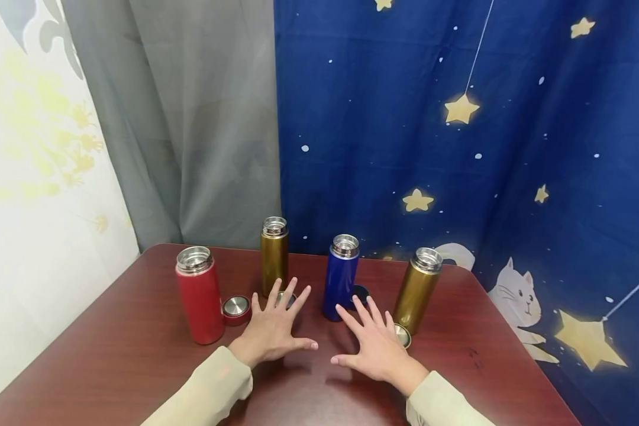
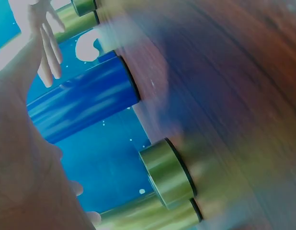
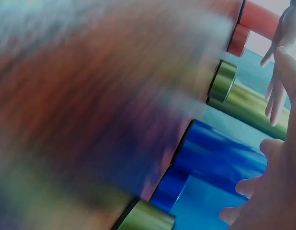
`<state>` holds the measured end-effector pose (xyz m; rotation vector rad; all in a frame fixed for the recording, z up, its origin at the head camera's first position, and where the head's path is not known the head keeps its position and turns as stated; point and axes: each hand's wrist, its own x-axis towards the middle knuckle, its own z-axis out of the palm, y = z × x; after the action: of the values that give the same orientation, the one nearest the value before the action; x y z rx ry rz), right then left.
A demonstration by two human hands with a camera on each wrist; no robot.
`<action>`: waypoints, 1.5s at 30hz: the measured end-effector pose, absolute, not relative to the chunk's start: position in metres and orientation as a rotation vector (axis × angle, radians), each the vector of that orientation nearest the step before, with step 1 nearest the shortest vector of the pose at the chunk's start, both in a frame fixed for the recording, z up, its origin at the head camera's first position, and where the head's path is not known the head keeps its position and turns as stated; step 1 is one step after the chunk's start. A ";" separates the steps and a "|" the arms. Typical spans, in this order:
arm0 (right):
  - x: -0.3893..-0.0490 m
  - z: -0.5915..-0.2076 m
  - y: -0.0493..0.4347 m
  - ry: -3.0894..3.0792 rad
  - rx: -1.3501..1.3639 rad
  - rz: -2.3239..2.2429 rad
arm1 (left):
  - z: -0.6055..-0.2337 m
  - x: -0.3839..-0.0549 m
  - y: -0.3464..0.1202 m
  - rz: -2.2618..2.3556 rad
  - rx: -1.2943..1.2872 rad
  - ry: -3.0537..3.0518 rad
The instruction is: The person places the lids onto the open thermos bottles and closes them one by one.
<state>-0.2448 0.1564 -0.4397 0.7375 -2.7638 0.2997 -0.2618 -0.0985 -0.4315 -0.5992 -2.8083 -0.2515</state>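
My left hand point(image 1: 271, 334) hovers over the table with fingers spread, holding nothing. Level with it, my right hand point(image 1: 375, 349) is spread the same way, also holding nothing. Four open thermos bottles stand upright behind the hands: a red bottle point(image 1: 199, 305) at left, a gold bottle point(image 1: 274, 260), a blue bottle point(image 1: 341, 281), and another gold bottle point(image 1: 416, 296) at right. Beside each lies its lid: a red lid point(image 1: 236, 309), a gold lid point(image 2: 168, 173) partly hidden by my left fingers in the head view, a dark blue lid point(image 1: 360, 294) and a second gold lid point(image 1: 403, 335).
The reddish-brown table point(image 1: 112, 355) ends just behind the bottles. A grey curtain point(image 1: 218, 118) and a blue curtain point(image 1: 362, 118) with stars hang beyond its back edge. Pale patterned fabric point(image 1: 42, 236) hangs along the left.
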 end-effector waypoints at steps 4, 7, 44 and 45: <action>-0.241 -0.438 0.153 -2.752 0.761 0.391 | -0.430 -0.261 -0.099 -0.286 -0.557 -2.789; -0.240 -0.439 0.151 -2.734 0.770 0.439 | -0.430 -0.260 -0.101 -0.311 -0.527 -2.759; -0.253 -0.442 0.066 -2.428 0.978 0.979 | -0.430 -0.254 -0.113 -1.040 -0.330 -2.140; -0.253 -0.442 0.064 -2.424 0.984 0.991 | -0.430 -0.253 -0.114 -1.071 -0.314 -2.129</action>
<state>-0.2531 0.0636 -0.4420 0.9839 -2.4237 0.9906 -0.2534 -0.1136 -0.4301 -0.3140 -2.1288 -1.0715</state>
